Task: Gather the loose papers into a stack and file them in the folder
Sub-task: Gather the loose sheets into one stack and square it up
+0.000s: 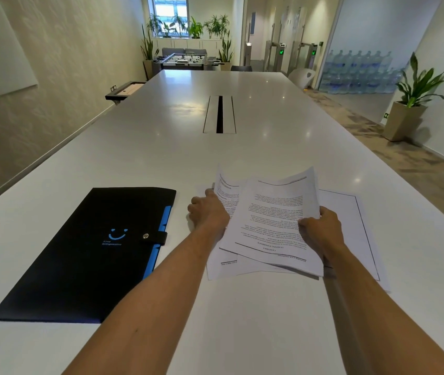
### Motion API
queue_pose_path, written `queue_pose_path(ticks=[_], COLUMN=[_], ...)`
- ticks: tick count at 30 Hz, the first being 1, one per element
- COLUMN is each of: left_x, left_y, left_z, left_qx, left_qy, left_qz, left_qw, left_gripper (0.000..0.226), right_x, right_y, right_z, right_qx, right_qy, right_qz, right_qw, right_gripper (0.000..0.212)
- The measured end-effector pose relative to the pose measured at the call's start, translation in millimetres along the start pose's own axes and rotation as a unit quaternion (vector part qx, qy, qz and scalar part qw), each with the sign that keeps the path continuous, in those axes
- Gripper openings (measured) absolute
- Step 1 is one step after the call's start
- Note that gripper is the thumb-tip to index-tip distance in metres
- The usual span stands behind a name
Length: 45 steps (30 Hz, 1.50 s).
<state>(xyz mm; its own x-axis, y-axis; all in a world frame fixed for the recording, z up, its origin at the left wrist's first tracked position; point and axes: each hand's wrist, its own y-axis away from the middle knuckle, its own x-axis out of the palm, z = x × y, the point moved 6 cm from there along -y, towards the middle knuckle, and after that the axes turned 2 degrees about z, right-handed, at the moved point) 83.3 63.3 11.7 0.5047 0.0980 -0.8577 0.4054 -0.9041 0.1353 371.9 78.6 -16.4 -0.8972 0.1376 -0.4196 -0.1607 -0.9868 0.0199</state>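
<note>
My right hand (pixel 319 228) pinches the top sheets of the papers (pixel 267 226) at their right edge; my left hand (pixel 208 212) grips the left edge. The sheets are fanned and uneven, one still flat on the table (pixel 242 320). The folder (pixel 93 253) lies snapped shut at left. Squaring and filing remain.

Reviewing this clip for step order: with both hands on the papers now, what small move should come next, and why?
Probably square the sheets: the right hand pinches the top papers while the left hand steadies the fanned ones, and one sheet still lies flat on the table. The folder remains snapped shut.
</note>
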Motion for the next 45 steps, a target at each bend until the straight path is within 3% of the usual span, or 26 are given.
queue_pose_path(ticks=[5,10,17,23,31,36,40,45], left_x=[-0.7,3.8,6.0,16.5,22.9,26.1,27.7,29.1], left_y=[-5.7,-9.8,-9.9,-10.2,-18.1,-19.3,-16.7,-12.7], left_z=[7.4,8.8,19.5,26.0,30.8,32.2,23.4,24.6], left_qx=[-0.049,-0.041,-0.098,-0.099,-0.068,-0.030,0.000,-0.024], left_qy=[0.065,0.148,0.345,0.448,0.526,0.519,0.553,0.588], left_qz=[0.031,0.060,0.063,0.087,0.086,0.103,0.132,0.167], left_qw=[0.996,0.986,0.931,0.884,0.843,0.848,0.823,0.791], left_gripper=[0.079,0.078,0.082,0.056,0.056,0.040,0.034,0.035], right_x=[0.0,0.2,1.1,1.0,0.6,1.5,10.4,33.0], right_y=[-0.5,-1.4,-2.3,-0.3,2.4,4.3,6.9,11.8], right_z=[-0.8,-0.5,-3.5,-2.7,0.9,3.5,7.5,15.9], right_qx=[0.001,-0.003,-0.004,-0.015,-0.020,-0.018,-0.017,-0.018], right_qy=[0.008,0.013,0.006,0.011,0.019,0.007,-0.009,-0.037], right_qz=[-0.002,-0.004,-0.006,-0.011,-0.010,0.002,0.021,0.061], right_qw=[1.000,1.000,1.000,1.000,1.000,1.000,1.000,0.997], right_gripper=[0.028,0.029,0.027,0.028,0.030,0.027,0.028,0.031])
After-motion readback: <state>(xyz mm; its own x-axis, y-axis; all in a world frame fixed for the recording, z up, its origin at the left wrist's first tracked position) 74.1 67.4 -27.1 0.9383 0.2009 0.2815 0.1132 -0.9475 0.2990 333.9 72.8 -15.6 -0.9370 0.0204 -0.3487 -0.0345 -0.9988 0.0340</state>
